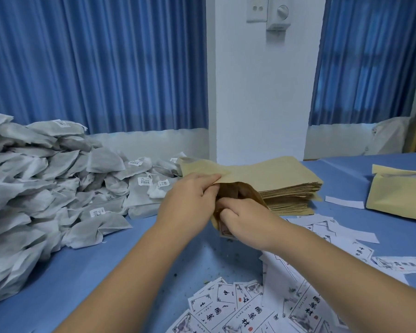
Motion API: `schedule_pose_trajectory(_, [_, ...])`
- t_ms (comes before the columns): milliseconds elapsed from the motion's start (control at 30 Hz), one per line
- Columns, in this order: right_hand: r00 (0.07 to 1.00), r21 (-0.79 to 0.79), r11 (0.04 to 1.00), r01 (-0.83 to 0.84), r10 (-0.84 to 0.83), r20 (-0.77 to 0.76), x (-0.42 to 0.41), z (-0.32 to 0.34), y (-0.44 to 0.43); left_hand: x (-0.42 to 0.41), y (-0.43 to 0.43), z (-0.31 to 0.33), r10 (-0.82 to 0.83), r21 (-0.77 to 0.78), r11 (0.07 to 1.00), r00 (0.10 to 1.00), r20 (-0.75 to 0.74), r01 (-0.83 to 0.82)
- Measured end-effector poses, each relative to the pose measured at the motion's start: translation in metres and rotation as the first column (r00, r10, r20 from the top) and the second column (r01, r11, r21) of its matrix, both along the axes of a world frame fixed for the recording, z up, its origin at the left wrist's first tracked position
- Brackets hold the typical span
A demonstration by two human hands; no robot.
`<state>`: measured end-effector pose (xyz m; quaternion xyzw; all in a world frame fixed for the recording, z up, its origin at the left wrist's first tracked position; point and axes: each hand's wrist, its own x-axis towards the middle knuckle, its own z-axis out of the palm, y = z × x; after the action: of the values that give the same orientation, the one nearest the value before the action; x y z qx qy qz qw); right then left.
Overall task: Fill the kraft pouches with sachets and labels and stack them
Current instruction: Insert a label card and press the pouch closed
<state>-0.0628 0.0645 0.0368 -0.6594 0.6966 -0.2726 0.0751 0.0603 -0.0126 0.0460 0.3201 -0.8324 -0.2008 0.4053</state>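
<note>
A kraft pouch [245, 192] is held open in the middle of the table, its mouth facing me. My left hand [190, 200] pinches the pouch's upper lip. My right hand [245, 219] grips the lower lip with its fingers curled into the opening. Behind the pouch stands a tall stack of empty kraft pouches [286, 186]. A big heap of grey-white sachets [41, 183] with small barcode tags fills the left side. Printed white labels [262, 306] lie scattered in front and to the right.
The table has a blue cover [120, 263]. A filled kraft pouch [399, 195] lies at the far right, with a blank paper strip [344, 201] beside it. A white pillar [262, 92] and blue curtains stand behind the table.
</note>
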Motion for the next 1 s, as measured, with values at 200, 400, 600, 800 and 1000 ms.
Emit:
schedule_pose_trajectory(200, [0.999,0.035,0.999,0.037,-0.038,0.002,0.002,0.006,-0.014,0.0,-0.002,0.0,0.021,0.002,1.0,0.998,-0.059,-0.021])
schedule_pose_trajectory(400, [0.953,-0.187,0.982,0.005,-0.061,-0.296,0.008,0.002,0.012,0.0,-0.005,-0.001,0.038,0.019,0.999,0.995,-0.089,-0.036])
schedule_pose_trajectory(600, [0.818,-0.017,0.987,0.16,-0.142,-0.558,0.007,-0.009,0.027,-0.001,-0.007,-0.001,0.04,0.036,0.999,0.994,-0.097,-0.037])
schedule_pose_trajectory(800, [0.81,0.093,0.968,0.233,-0.141,-0.57,-0.003,-0.003,0.009,-0.001,-0.005,0.0,0.023,0.076,0.997,0.992,-0.123,-0.013])
schedule_pose_trajectory(1000, [0.842,0.154,0.975,0.158,-0.051,-0.537,0.002,0.006,-0.006,-0.002,-0.002,0.001,-0.013,0.16,0.986,0.978,-0.21,0.048])
